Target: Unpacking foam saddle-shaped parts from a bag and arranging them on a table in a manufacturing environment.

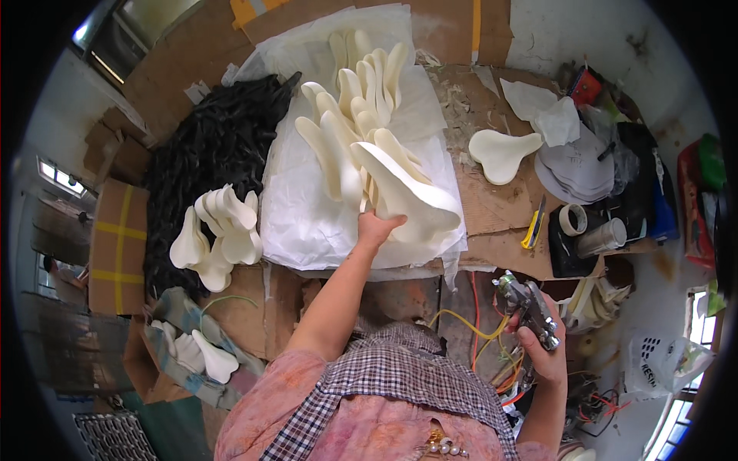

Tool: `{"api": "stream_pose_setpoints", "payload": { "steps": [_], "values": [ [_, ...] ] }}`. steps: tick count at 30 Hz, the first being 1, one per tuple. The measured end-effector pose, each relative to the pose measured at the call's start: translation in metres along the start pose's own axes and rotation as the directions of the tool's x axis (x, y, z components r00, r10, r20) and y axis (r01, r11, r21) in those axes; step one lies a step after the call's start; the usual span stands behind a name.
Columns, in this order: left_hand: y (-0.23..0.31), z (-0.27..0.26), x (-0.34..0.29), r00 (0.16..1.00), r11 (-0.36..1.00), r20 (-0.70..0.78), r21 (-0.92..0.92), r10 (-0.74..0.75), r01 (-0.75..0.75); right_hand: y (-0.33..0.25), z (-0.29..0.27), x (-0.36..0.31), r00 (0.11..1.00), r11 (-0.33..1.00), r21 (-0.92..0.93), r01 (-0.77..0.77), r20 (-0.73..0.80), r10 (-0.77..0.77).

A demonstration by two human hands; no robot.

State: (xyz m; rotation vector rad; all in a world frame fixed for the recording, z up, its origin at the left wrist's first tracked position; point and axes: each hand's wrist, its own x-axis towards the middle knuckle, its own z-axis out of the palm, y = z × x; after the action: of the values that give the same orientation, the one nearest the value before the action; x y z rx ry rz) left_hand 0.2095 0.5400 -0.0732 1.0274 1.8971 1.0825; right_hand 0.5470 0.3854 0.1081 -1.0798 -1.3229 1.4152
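Note:
My left hand (375,228) grips the nearest cream foam saddle pad (407,198) low on its left side, thumb in front and the other fingers hidden. The pad is tilted up, its narrow nose pointing away from me and its wide end to the near right. Behind it, more saddle pads (330,146) lean against one another in a row on white sheeting (307,238). At the lower right, my right hand (547,338) is closed around a metal spray gun (526,307), held beside the table's front edge and apart from the pads.
Black covers (207,138) are heaped at left, with more pads (219,230) beside them. On the cardboard at right lie a single pad (503,155), a yellow utility knife (533,223), a tape roll (573,220) and a clear jar (602,237). A yellow hose (469,326) hangs near the gun.

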Motion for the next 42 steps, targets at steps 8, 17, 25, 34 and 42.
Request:
{"api": "stream_pose_setpoints", "payload": {
  "steps": [8,17,25,34,42],
  "values": [
    [-0.029,-0.124,-0.028,0.989,0.609,0.114,-0.792,0.1,0.03,0.005,-0.005,0.033,0.994,0.994,-0.093,-0.058,0.083,0.066],
    [-0.005,-0.137,-0.037,0.971,0.558,0.035,-0.823,0.236,-0.106,-0.002,-0.011,0.034,1.0,0.999,0.03,0.01,0.027,-0.011],
    [0.057,0.004,0.029,0.974,0.956,0.227,-0.287,0.01,0.057,0.023,-0.029,0.009,0.988,0.992,0.084,-0.092,-0.118,0.102],
    [0.039,0.038,0.046,0.937,0.837,-0.02,0.458,0.348,-0.301,0.096,-0.04,-0.049,0.877,0.948,0.093,-0.304,-0.361,0.316],
    [0.029,0.038,0.028,0.898,0.695,-0.166,0.695,0.407,-0.186,0.138,-0.044,-0.076,0.758,0.902,0.127,-0.412,-0.501,0.417]
  ]
}}
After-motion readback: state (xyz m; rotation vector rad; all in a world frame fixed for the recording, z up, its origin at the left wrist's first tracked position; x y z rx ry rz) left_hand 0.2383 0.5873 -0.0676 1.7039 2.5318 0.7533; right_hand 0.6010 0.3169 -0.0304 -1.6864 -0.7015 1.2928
